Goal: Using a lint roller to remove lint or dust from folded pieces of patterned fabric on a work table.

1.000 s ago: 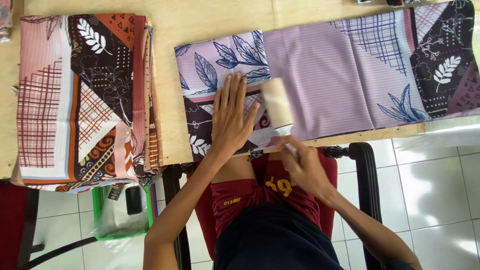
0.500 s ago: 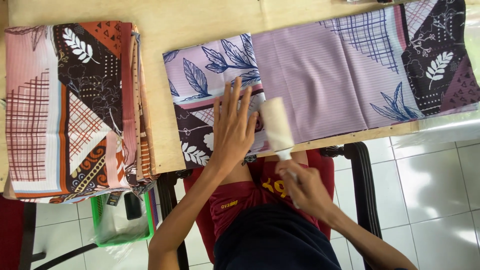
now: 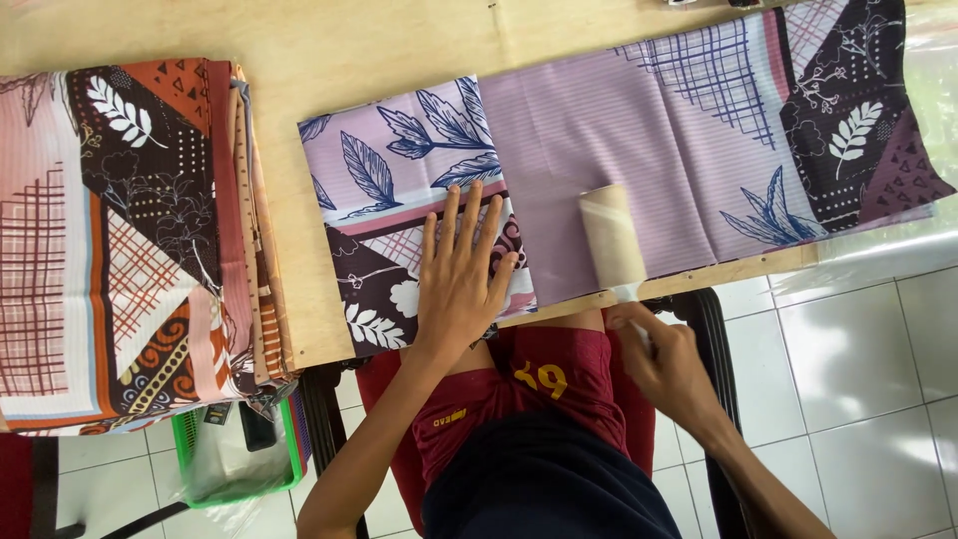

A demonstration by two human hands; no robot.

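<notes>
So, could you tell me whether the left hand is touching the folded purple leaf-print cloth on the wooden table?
Touching. The head view shows the left hand lying flat, fingers spread, on the folded purple leaf-print cloth.

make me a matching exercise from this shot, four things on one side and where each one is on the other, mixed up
Things:
1. left hand
2. lint roller
3. folded orange cloth stack
4. green basket

Places:
A. on the floor under the table's left part
B. flat on the leaf-print end of the purple cloth
C. on the plain purple part, handle in the right hand
D. at the table's left end

Pairs: 1-B, 2-C, 3-D, 4-A
</notes>
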